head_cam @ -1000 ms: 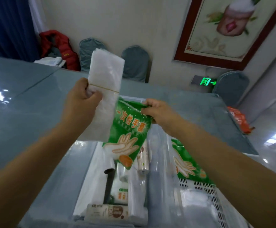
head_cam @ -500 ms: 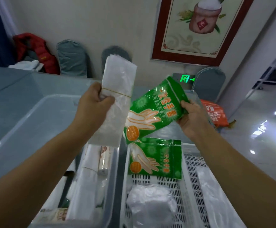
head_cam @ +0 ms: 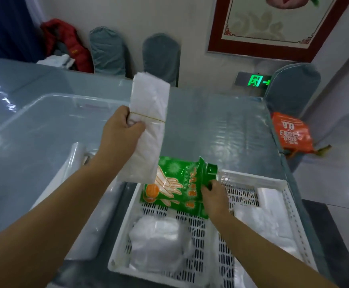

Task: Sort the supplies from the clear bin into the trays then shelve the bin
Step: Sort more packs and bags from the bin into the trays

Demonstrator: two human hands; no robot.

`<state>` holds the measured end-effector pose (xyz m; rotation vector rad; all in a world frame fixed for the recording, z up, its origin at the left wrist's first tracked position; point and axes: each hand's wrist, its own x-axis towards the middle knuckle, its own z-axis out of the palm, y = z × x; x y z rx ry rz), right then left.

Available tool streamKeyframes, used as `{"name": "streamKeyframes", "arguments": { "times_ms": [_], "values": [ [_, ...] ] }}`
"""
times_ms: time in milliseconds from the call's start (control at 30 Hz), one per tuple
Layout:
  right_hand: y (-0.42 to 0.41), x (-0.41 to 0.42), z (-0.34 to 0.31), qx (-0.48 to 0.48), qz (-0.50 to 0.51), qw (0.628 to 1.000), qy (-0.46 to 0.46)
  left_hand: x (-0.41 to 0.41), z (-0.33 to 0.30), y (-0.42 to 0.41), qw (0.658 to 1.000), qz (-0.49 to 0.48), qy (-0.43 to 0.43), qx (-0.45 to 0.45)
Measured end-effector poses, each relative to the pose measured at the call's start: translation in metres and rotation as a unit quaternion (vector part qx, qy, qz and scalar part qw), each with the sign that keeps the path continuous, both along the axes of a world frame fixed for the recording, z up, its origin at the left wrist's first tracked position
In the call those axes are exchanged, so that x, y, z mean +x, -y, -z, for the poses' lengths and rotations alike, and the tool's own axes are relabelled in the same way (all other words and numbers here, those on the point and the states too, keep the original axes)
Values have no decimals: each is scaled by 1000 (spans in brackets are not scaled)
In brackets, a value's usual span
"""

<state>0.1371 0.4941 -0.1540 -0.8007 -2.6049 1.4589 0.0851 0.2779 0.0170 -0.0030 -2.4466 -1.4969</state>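
My left hand [head_cam: 122,132] grips a white bundle of plastic bags [head_cam: 147,125] tied with a rubber band and holds it upright above the table. My right hand [head_cam: 215,196] holds the top edge of a green glove packet [head_cam: 175,183], which lies in the white perforated tray [head_cam: 252,177] on top of another green packet. The clear bin [head_cam: 34,113] stands to the left of the tray, with white rolls [head_cam: 76,154] showing in it. My left forearm hides part of the bin's contents.
The tray also holds a white crumpled bag bundle [head_cam: 157,235] at the front and white packs [head_cam: 267,217] on the right. Covered chairs [head_cam: 161,57] stand behind the table; an orange bag [head_cam: 290,132] sits past the table's right edge.
My right hand has carried the green glove packet from over the clear bin, to the right and down into the white tray, onto the other green packet. My left hand still holds the white bundle.
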Motion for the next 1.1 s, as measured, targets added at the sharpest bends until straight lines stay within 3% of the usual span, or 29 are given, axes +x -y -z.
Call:
{"name": "streamKeyframes", "arguments": {
  "times_ms": [67, 167, 333, 467, 600, 667, 800, 933, 1100],
  "values": [
    [-11, 5, 5, 157, -75, 985, 14, 3, 6, -6, 1000, -20, 4, -9],
    [-29, 8, 8, 252, -155, 955, 8, 7, 18, -20, 999, -27, 29, -12],
    [-55, 10, -11, 148, -120, 980, -61, 17, 47, -58, 997, 19, 75, -7],
    [-75, 19, -38, -57, -58, 987, -138, 35, 83, -107, 982, 82, 160, 63],
    [-87, 44, -42, -179, -83, 974, -107, 66, 120, -160, 957, 115, 237, 123],
    [-98, 57, -35, -205, -50, 975, -76, 76, 134, -180, 943, 137, 269, 142],
    [-126, 81, -24, -202, 17, 979, -34, 87, 149, -200, 917, 218, 316, 103],
    [-139, 101, -5, -162, 46, 986, -2, 94, 162, -201, 915, 250, 315, 34],
    [-130, 118, 24, -67, 29, 997, 34, 109, 179, -204, 912, 283, 264, -136]
  ]
}}
